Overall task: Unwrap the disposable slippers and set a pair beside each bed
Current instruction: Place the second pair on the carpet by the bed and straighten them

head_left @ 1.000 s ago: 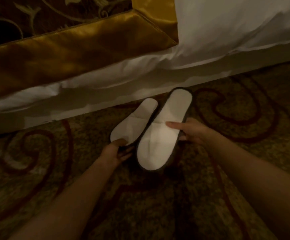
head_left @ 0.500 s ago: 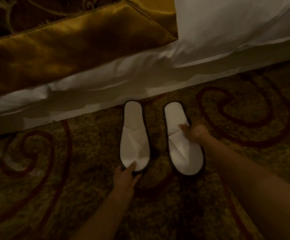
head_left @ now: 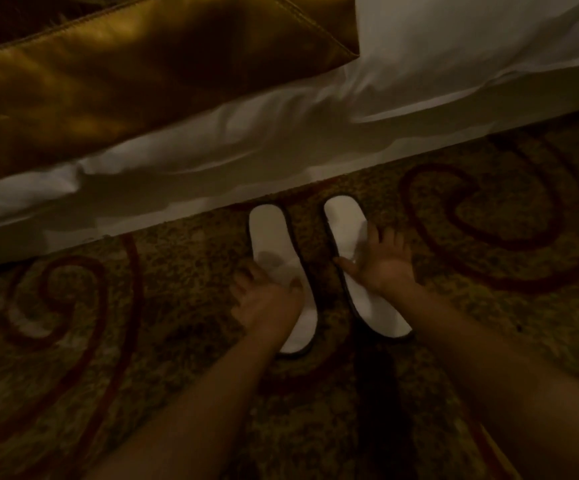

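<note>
Two white disposable slippers with dark edging lie side by side on the carpet, toes pointing at the bed. My left hand (head_left: pixel 264 299) rests on the middle of the left slipper (head_left: pixel 269 233), fingers spread over its strap. My right hand (head_left: pixel 383 261) lies flat with fingers apart on the strap of the right slipper (head_left: pixel 341 223). Neither hand grips anything. The bed (head_left: pixel 212 174) with white sheets runs diagonally just beyond the slippers' toes.
A gold satin bed runner (head_left: pixel 125 81) drapes over the bed's left part. A white duvet (head_left: pixel 471 46) covers the right part. Brown carpet (head_left: pixel 489 271) with dark red swirls fills the floor around the slippers.
The slippers went from overlapping and held in my hands to lying apart and parallel on the carpet. Both hands moved forward onto the slippers' straps and opened flat.
</note>
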Motion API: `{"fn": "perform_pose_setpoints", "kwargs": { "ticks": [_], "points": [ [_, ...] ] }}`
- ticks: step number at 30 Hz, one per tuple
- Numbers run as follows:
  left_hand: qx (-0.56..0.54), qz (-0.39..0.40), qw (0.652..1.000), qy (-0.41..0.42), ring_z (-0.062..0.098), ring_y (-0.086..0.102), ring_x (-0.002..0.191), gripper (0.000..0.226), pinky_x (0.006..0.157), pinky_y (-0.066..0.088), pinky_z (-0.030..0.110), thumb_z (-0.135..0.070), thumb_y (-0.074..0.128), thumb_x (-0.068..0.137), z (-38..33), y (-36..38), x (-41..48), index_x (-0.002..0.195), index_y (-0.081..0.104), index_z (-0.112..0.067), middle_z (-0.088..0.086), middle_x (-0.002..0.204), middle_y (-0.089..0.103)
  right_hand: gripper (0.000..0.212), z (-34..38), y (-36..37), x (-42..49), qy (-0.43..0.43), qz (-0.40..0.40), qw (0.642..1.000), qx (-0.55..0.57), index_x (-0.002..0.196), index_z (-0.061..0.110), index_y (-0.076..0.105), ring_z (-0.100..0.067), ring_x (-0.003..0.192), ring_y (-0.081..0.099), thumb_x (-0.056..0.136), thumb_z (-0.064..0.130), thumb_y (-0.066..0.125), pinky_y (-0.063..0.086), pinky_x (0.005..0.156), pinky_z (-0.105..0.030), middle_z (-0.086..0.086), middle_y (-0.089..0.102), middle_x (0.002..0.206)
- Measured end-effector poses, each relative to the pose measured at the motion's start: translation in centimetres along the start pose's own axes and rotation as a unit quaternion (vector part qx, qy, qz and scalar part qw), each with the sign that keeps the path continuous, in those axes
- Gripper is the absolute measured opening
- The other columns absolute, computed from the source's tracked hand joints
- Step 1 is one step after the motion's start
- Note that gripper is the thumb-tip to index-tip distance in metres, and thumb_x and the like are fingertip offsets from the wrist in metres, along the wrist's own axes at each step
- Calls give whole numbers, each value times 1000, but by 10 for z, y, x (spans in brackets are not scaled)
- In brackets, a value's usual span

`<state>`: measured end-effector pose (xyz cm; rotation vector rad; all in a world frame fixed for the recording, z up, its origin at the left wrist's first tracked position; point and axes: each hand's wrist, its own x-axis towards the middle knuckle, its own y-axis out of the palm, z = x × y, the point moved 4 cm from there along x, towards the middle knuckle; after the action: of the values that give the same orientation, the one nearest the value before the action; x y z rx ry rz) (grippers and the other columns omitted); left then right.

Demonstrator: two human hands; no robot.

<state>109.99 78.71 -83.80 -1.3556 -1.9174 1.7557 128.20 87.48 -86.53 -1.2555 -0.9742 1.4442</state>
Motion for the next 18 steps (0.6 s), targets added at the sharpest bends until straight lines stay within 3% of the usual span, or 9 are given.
{"fn": "perform_pose_setpoints", "kwargs": {
  "ticks": [3,7,11,18],
  "points": [
    [63,62,996,-10,33,6,143,109,111,19,52,-72,46,76,-27,16,15,147,-14,-15,15,157,-4,102,6,6,-2,1,16,1000,-12,147,13,6,-36,130,26,75,68,51,20,110,-45,-20,27,144],
    [166,84,982,-12,38,4,142,118,107,23,56,-77,48,71,-28,30,22,147,-16,-14,19,156,-9,97,11,9,-2,2,15,1000,-16,147,11,6,-35,130,27,78,60,54,21,109,-43,-19,27,143],
    [148,83,985,-19,41,5,141,118,109,20,57,-77,52,68,-19,29,23,147,-16,-22,18,156,-11,95,7,6,1,6,9,1000,-13,146,10,10,-35,132,24,78,59,54,21,109,-43,-19,24,146],
    [161,71,984,-22,37,4,142,113,108,23,55,-76,46,73,-14,28,15,147,-14,-17,20,156,-7,93,8,8,2,-12,2,1000,-10,147,11,10,-35,133,23,79,58,53,20,109,-43,-19,22,147]
  ]
}}
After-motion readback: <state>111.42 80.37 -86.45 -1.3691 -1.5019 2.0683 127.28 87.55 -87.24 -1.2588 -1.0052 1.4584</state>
